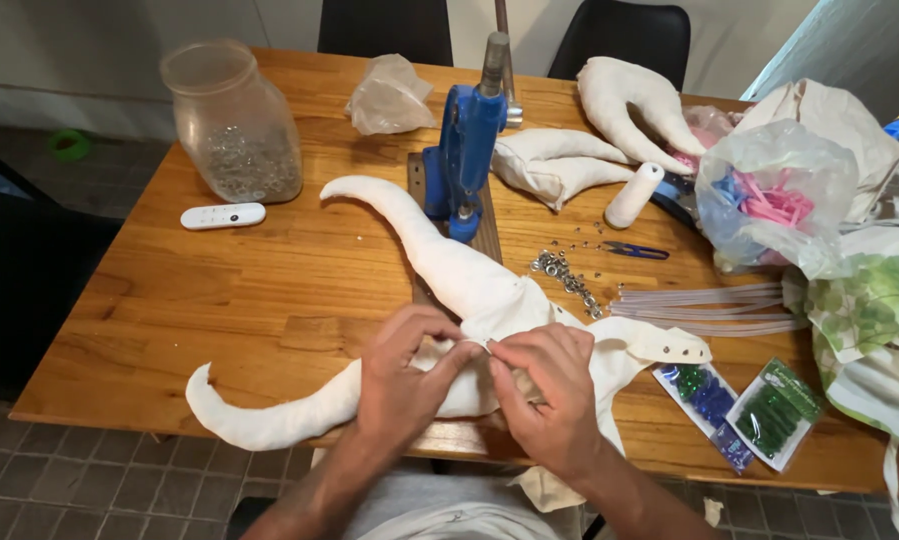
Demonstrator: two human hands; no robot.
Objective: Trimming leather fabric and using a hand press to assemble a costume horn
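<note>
**Pinching a stuffed fabric horn**

Far left: glass jar (233, 125), white remote (223, 215). At the table's near edge: left hand (401, 380), right hand (546, 390), fingertips clamped together on white stuffed fabric piece (449, 265). Behind: blue hand press (467, 140). Right: bead packets (739, 405).

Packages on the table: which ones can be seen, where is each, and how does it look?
Blue bead packet: front right, flat clear rectangle.
Green bead packet: right beside it, same shape.
Clear plastic bag: right side, crumpled, pink pieces inside.
Small plastic bag: far edge, crumpled, translucent.
Glass jar: far left, clear, partly filled.
</note>
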